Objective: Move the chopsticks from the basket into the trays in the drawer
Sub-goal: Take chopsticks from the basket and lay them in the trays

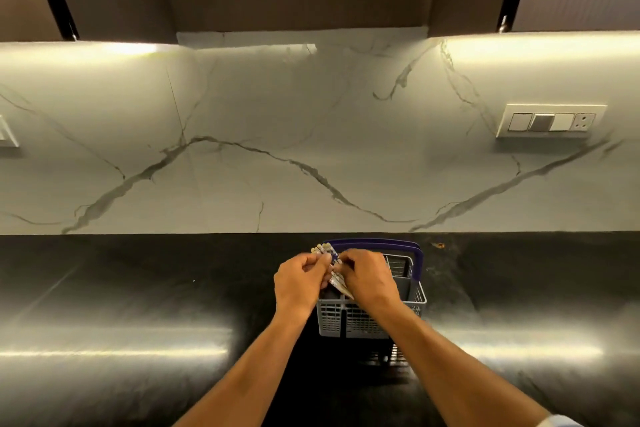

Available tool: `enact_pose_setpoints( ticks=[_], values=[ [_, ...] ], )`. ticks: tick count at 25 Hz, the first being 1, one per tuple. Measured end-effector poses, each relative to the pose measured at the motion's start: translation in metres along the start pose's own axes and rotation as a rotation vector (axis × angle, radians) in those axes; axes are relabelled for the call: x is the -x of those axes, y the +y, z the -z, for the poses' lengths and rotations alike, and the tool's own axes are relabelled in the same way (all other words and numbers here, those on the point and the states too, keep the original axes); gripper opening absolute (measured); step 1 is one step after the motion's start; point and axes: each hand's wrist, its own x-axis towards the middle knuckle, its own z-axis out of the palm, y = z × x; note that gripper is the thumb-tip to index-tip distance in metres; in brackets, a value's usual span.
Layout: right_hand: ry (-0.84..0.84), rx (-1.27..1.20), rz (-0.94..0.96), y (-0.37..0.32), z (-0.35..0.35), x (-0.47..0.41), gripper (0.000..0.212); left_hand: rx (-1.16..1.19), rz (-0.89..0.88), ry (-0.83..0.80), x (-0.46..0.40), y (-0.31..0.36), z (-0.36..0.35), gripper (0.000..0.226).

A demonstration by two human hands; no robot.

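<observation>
I see both hands, left hand (300, 278) and right hand (369, 279), fingers clamped round the chopsticks (335, 274) above the basket (412, 302), probably bunching them for one lift.

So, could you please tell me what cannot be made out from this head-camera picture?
- The drawer and its trays: not in the head view at all, below the bottom edge.
- How many chopsticks are in the bundle: the left hand and right hand cover most of it, and it is blurred.
- Whether more chopsticks remain in the grey cutlery basket: the right forearm and the hands hide much of its inside.
- Small speck on the black countertop: too small to identify.
</observation>
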Motion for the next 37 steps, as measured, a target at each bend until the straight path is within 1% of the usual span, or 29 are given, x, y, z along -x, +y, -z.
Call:
enact_pose_setpoints(
  ticks=[3, 5, 7, 9, 13, 16, 19, 22, 24, 26, 29, 31, 34, 37],
  values=[
    [0.122, -0.082, 0.046, -0.027, 0.052, -0.008, 0.008, -0.004, -0.267, 0.007, -0.002, 0.052, 0.014, 0.023],
    [0.152, -0.118, 0.077, -0.049, 0.092, -0.012, 0.009, 0.029, -0.387, -0.072, -0.005, 0.092, 0.021, 0.034],
    [0.145, -0.139, 0.123, -0.066, 0.129, -0.013, 0.01, 0.033, -0.464, -0.203, -0.006, 0.129, 0.025, 0.045],
    [0.123, -0.213, 0.182, -0.076, 0.161, -0.009, 0.008, -0.017, -0.551, -0.281, -0.003, 0.161, 0.026, 0.05],
    [0.077, -0.317, 0.242, -0.079, 0.206, 0.01, 0.008, -0.021, -0.69, -0.314, 0.021, 0.199, 0.02, 0.048],
    [0.05, -0.319, 0.225, -0.074, 0.219, 0.026, 0.008, 0.019, -0.709, -0.339, 0.037, 0.206, 0.013, 0.041],
    [0.072, -0.388, 0.152, -0.066, 0.221, 0.047, 0.012, 0.078, -0.666, -0.377, 0.052, 0.208, 0.004, 0.036],
    [0.121, -0.401, 0.055, -0.044, 0.209, 0.077, 0.016, 0.24, -0.535, -0.405, 0.067, 0.208, -0.003, 0.035],
    [0.055, -0.458, -0.014, -0.023, 0.19, 0.103, 0.014, 0.297, -0.445, -0.433, 0.076, 0.197, -0.007, 0.035],
    [-0.017, -0.528, -0.064, -0.003, 0.173, 0.125, 0.012, 0.291, -0.373, -0.477, 0.087, 0.179, -0.014, 0.033],
    [-0.067, -0.553, -0.126, 0.026, 0.15, 0.152, 0.01, 0.305, -0.254, -0.534, 0.107, 0.138, -0.027, 0.032],
    [-0.147, -0.519, -0.181, 0.048, 0.127, 0.176, 0.011, 0.339, -0.142, -0.563, 0.121, 0.102, -0.036, 0.031],
    [-0.271, -0.511, -0.321, 0.088, 0.079, 0.234, 0.01, 0.365, 0.059, -0.605, 0.154, 0.024, -0.049, 0.036],
    [-0.369, -0.461, -0.421, 0.117, 0.031, 0.296, 0.011, 0.338, 0.231, -0.64, 0.194, -0.055, -0.055, 0.04]
  ],
)
